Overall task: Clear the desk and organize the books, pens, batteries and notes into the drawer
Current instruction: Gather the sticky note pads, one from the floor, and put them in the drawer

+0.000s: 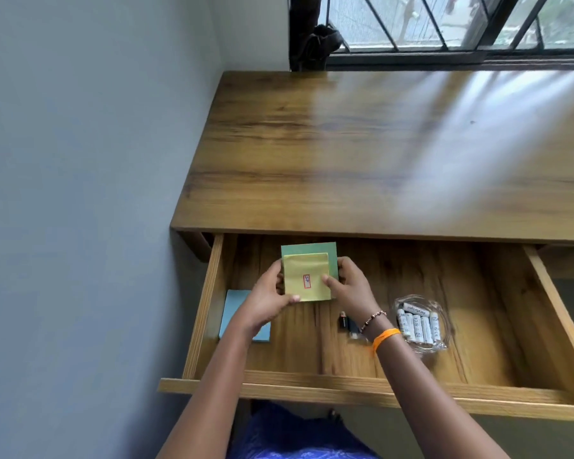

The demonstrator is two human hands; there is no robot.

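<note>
Both hands, left hand (267, 294) and right hand (347, 286), pinch yellow notes (307, 276) over drawer (345, 385), squaring stack; batteries (418, 326) at four o'clock.

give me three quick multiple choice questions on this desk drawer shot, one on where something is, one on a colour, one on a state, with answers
1. Where is the clear dish of white batteries?
A. on the desk top
B. inside the open drawer, to the right of the hands
C. on the window sill

2. What colour is the top pad, the one with a small red-framed label, in the stack that the hands hold?
A. yellow
B. pink
C. white

3. How is the drawer?
A. shut
B. pulled open
C. taken out and set on the floor

Answers: 1 B, the dish sits on the drawer floor right of the right hand. 2 A, a yellow pad lies on a green pad, left hand gripping too. 3 B, its inside shows below the desk edge.
</note>
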